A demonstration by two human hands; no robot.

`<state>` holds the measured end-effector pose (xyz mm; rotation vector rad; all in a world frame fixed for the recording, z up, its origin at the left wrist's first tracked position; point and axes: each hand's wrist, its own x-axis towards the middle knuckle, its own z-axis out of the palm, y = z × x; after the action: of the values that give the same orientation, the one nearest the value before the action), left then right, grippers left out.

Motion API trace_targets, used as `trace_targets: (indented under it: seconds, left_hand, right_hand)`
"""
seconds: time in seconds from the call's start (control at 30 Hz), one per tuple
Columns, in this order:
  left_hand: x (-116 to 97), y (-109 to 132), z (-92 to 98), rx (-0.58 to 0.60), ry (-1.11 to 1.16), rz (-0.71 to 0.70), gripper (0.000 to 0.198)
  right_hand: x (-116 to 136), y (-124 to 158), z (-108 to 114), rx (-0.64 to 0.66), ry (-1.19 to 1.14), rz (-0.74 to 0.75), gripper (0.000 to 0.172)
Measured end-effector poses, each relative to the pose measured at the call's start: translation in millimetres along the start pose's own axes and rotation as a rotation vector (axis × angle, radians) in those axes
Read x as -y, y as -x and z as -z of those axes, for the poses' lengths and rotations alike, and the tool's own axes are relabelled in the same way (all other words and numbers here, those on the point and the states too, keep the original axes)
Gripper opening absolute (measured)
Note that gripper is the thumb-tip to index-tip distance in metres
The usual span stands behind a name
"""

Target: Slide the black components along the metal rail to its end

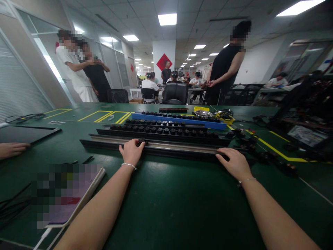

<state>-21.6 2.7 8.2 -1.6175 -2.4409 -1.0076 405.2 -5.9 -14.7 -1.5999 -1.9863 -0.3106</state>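
A long black rail with a silver channel (179, 148) lies across the green table (166, 205) in front of me. My left hand (131, 151) rests on its near edge, fingers curled round a small black part (142, 141) that sits on the rail. My right hand (232, 163) lies on the rail's right portion, fingers bent over its edge, palm down. Behind it lie two more black rails (166, 131) filled with rows of black knobs, and a blue rail (179, 119) further back.
Loose black parts (249, 146) lie at the right end. A yellow tray with a metal dish (204, 113) stands behind. A tablet (65, 198) lies near left, another person's hand (11, 150) at far left. Equipment (307, 114) stands right. People stand and sit beyond.
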Motion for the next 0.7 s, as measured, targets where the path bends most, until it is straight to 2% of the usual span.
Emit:
trace_targets:
  seconds: [0.17,0.7]
  left_hand:
    - [-2.7,3.5,0.4,0.007,-0.007,-0.028,0.033]
    - [-4.2,6.0,-4.7,0.004,-0.01,-0.078,0.032]
  right_hand:
    - [2.1,-0.1,2.1,0.045,0.011,-0.026,0.044]
    - [6.9,1.1,2.9,0.029,0.044,-0.026,0.041]
